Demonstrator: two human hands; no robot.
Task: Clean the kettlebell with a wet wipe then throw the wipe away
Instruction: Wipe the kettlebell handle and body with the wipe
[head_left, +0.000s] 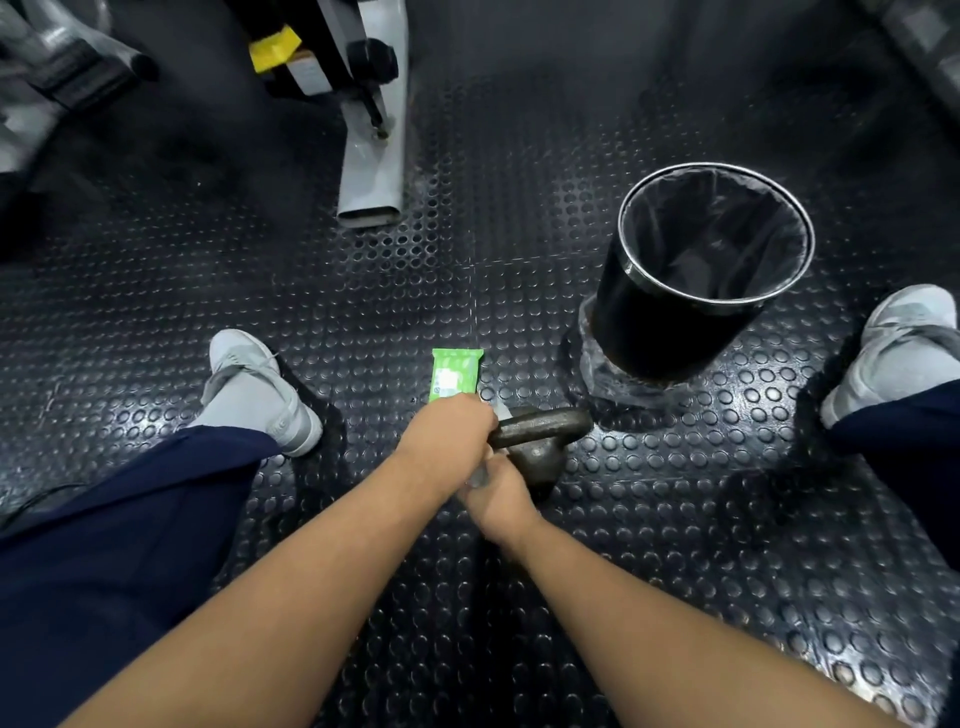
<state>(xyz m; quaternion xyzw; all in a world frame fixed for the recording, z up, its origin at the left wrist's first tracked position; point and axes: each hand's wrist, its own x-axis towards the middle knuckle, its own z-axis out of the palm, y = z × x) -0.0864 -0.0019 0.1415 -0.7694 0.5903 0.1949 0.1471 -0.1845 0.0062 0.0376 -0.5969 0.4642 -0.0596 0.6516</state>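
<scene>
A dark iron kettlebell (540, 441) stands on the studded rubber floor between my feet. My left hand (447, 434) is closed around the left end of its handle, and a bit of white wet wipe (502, 409) shows past the fingers. My right hand (497, 500) grips the near side of the kettlebell's body; a blurred grey patch sits by its thumb. A green pack of wet wipes (454, 374) lies flat just beyond my left hand. A black bin (675, 332) with a dark liner stands open to the right of the kettlebell.
My grey shoes rest at the left (260, 389) and the right (898, 353). A grey metal leg of a gym machine (374, 166) reaches onto the floor at the back. More equipment stands at the far left.
</scene>
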